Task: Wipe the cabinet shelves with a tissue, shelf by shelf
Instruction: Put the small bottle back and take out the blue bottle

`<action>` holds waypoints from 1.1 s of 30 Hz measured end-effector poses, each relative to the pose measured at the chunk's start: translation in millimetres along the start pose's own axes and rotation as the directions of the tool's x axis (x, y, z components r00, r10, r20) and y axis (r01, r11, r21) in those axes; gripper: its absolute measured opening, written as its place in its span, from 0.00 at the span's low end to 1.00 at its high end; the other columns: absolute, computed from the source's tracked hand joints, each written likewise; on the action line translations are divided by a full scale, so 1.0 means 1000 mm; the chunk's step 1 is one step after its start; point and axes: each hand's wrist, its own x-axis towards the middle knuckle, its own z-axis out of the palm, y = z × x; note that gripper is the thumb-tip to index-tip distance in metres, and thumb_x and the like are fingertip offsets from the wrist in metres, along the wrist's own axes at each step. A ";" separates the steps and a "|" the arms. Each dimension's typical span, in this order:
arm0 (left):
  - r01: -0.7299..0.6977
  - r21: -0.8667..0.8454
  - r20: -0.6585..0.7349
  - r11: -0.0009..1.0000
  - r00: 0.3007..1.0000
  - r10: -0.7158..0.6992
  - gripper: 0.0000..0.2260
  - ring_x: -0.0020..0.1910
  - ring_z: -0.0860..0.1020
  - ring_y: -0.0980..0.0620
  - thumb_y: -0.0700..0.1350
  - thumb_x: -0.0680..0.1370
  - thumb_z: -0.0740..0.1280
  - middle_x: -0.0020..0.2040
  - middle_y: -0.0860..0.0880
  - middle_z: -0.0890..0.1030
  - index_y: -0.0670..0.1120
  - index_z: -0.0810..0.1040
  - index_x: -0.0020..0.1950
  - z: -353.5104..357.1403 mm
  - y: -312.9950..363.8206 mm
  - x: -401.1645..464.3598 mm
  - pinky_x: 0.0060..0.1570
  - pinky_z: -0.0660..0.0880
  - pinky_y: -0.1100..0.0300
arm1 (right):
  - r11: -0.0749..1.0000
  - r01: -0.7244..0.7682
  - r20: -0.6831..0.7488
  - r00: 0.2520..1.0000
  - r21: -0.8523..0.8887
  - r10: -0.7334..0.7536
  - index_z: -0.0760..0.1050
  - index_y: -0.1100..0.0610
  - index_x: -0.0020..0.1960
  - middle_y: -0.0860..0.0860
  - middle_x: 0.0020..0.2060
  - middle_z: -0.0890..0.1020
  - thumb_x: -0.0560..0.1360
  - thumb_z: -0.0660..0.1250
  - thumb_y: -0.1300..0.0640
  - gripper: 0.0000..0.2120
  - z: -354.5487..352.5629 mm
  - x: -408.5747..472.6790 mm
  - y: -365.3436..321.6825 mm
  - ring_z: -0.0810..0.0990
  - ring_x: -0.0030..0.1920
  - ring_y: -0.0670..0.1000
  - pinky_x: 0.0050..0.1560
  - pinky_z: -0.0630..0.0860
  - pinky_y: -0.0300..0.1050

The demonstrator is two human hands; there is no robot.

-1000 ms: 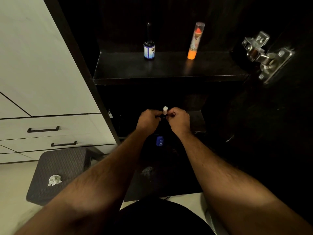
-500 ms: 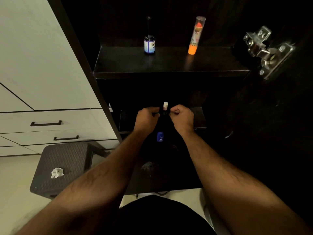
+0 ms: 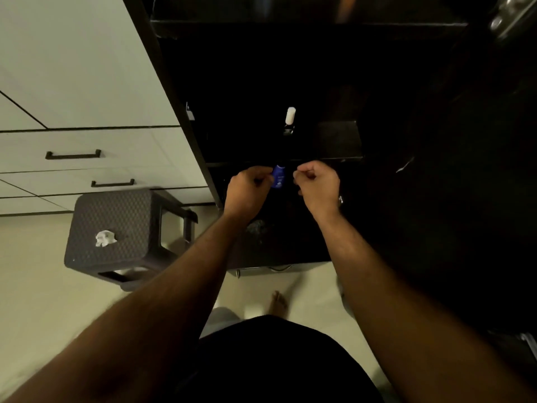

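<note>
A crumpled white tissue [image 3: 105,238] lies on the dark woven stool [image 3: 116,225], left of the black cabinet. Both my hands are in front of the cabinet's lower opening, just under the middle shelf edge [image 3: 325,159]. My left hand [image 3: 248,191] is curled, and its fingertips meet the left edge of a small blue bottle [image 3: 278,177]; no grip on the bottle shows. My right hand [image 3: 318,186] is curled to the right of the bottle and holds nothing. A dark bottle with a white cap [image 3: 290,119] stands alone on the middle shelf.
White drawers with black handles [image 3: 72,155] fill the left. The top shelf edge [image 3: 290,23] runs along the frame's top, with a metal hinge [image 3: 505,16] at the upper right. A greyish crumpled patch [image 3: 257,228] lies on the bottom shelf. My bare foot [image 3: 279,303] is on the floor.
Both hands have let go of the white-capped bottle and dropped below the middle shelf edge, either side of the blue bottle. The view has tilted down, hiding the top shelf items.
</note>
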 end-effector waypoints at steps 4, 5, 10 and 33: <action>0.057 0.001 0.056 0.998 0.997 -0.057 0.13 0.50 0.80 0.55 0.48 0.80 0.65 0.53 0.51 0.82 0.49 0.78 0.64 -0.009 -0.024 -0.024 0.52 0.77 0.57 | 0.992 -0.123 -0.019 0.992 0.025 0.124 0.77 0.44 0.39 0.48 0.37 0.83 0.74 0.71 0.60 0.11 0.005 -0.031 0.015 0.84 0.42 0.51 0.45 0.82 0.58; 0.078 -0.006 0.068 0.997 0.995 -0.077 0.13 0.50 0.80 0.55 0.48 0.80 0.65 0.53 0.50 0.83 0.49 0.78 0.64 -0.010 -0.031 -0.029 0.52 0.77 0.58 | 0.988 -0.153 -0.020 0.988 0.031 0.154 0.78 0.44 0.39 0.49 0.37 0.83 0.74 0.70 0.60 0.11 0.007 -0.039 0.018 0.84 0.42 0.52 0.46 0.82 0.59; 0.147 -0.032 0.101 0.989 0.985 -0.143 0.13 0.47 0.79 0.58 0.48 0.80 0.65 0.53 0.50 0.83 0.48 0.77 0.64 -0.014 -0.055 -0.052 0.43 0.71 0.70 | 0.982 -0.190 0.005 0.982 0.011 0.190 0.79 0.40 0.37 0.50 0.36 0.84 0.69 0.68 0.52 0.06 0.022 -0.073 0.036 0.85 0.40 0.53 0.44 0.81 0.60; 0.224 -0.067 0.111 0.972 0.970 -0.216 0.15 0.50 0.79 0.58 0.45 0.80 0.65 0.58 0.50 0.80 0.47 0.74 0.66 0.097 -0.149 -0.021 0.43 0.74 0.70 | 0.975 -0.203 0.151 0.965 -0.086 0.214 0.79 0.47 0.44 0.50 0.41 0.84 0.74 0.70 0.61 0.09 0.065 -0.020 0.180 0.84 0.44 0.50 0.46 0.83 0.56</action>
